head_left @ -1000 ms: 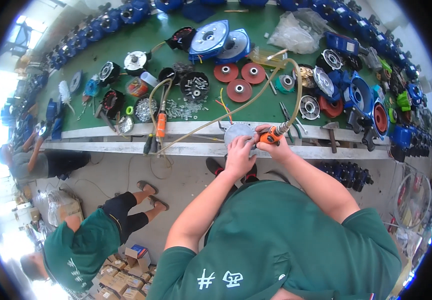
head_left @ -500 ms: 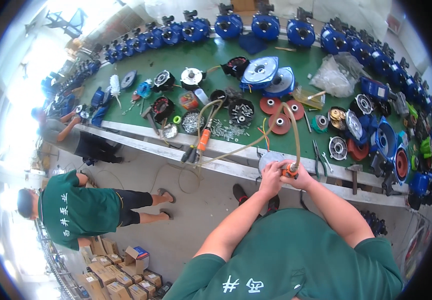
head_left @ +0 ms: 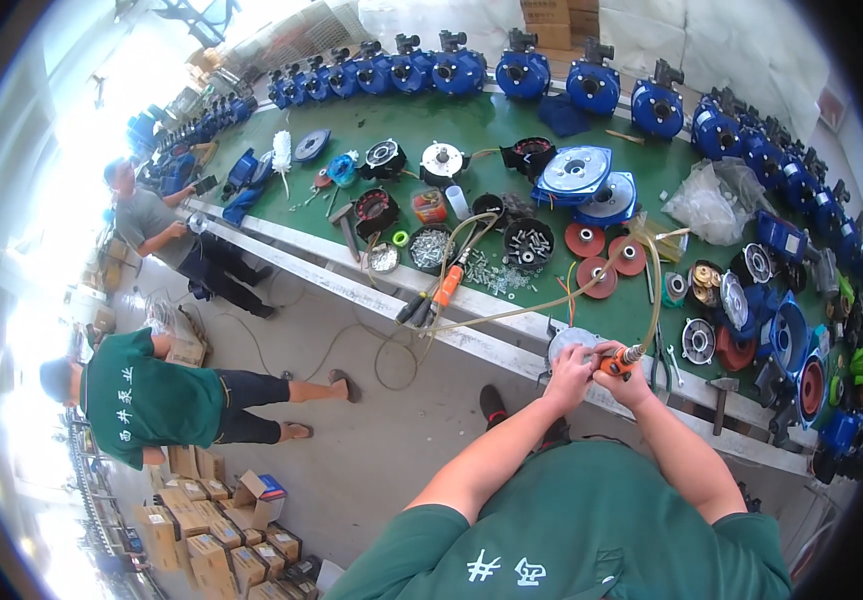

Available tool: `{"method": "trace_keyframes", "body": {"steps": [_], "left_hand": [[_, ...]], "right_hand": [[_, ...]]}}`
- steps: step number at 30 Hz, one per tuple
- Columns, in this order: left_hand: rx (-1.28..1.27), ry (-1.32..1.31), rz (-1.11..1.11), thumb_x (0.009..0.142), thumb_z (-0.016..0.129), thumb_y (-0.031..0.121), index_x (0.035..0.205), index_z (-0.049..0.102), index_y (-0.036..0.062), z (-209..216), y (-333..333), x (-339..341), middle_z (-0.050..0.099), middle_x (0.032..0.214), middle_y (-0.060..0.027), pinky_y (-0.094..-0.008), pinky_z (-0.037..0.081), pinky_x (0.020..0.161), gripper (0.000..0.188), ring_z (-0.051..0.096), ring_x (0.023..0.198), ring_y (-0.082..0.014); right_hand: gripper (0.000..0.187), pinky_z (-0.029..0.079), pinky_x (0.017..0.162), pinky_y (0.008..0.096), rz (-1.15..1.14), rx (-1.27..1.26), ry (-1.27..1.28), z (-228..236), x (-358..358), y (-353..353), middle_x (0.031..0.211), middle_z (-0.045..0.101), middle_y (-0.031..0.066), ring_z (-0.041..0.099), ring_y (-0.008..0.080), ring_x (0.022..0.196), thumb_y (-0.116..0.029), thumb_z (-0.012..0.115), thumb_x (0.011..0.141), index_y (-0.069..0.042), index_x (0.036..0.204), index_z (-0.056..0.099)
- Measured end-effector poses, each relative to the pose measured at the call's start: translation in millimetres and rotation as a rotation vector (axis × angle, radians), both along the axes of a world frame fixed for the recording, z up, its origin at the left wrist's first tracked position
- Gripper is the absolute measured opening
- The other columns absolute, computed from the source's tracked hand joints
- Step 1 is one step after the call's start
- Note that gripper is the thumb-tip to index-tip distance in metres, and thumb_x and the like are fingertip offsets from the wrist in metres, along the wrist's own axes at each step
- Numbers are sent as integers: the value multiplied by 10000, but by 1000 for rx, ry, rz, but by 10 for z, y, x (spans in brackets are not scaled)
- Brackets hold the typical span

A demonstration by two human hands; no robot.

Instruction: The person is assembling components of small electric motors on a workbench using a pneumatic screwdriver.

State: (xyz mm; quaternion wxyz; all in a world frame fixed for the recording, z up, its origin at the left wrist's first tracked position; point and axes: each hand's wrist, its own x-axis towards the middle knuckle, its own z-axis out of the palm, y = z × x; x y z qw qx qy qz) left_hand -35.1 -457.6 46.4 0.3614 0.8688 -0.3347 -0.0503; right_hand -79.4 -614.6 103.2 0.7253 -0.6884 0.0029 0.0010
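Note:
An orange air tool (head_left: 620,362) is in my right hand (head_left: 634,386), its clear yellowish hose (head_left: 655,290) arching up and over the bench. Close beside it, my left hand (head_left: 572,380) has its fingers bent together at the near rim of a round grey metal motor part (head_left: 570,343). What those fingers pinch is hidden. Red and yellow wires (head_left: 571,300) stick up behind the part, which sits at the bench's front edge. A second orange air tool (head_left: 448,286) leans on that edge further left.
Blue pumps (head_left: 592,88) line the back of the green bench (head_left: 352,240). Dark red discs (head_left: 597,278), a bowl of bolts (head_left: 529,244) and loose screws (head_left: 487,276) lie ahead. Pliers (head_left: 661,362) and a hammer (head_left: 722,403) are at right. Two people (head_left: 157,400) stand left; cartons (head_left: 217,540) cover floor.
The whole view has shifted, so the bench appears further right. Both hands stay together at the grey part. The far person in grey has turned and holds a dark flat object out.

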Motion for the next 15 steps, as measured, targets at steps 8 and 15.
{"method": "trace_keyframes", "body": {"steps": [8, 15], "left_hand": [[55, -53, -49, 804, 698, 117, 1071, 670, 127, 19, -35, -46, 526, 1323, -76, -537, 366, 1020, 269, 405, 1336, -339], [-94, -124, -68, 791, 713, 112, 966, 663, 104, 290, 195, 22, 609, 1080, -69, -478, 404, 979, 182, 515, 1180, -322]], "right_hand": [[467, 530, 859, 339, 36, 25, 11, 108, -132, -74, 961, 627, 77, 627, 175, 927, 131, 664, 748, -19, 1177, 555], [487, 504, 962, 460, -58, 229, -1, 572, -59, -16, 903, 622, 74, 628, 217, 920, 132, 680, 728, -44, 1163, 553]]}}
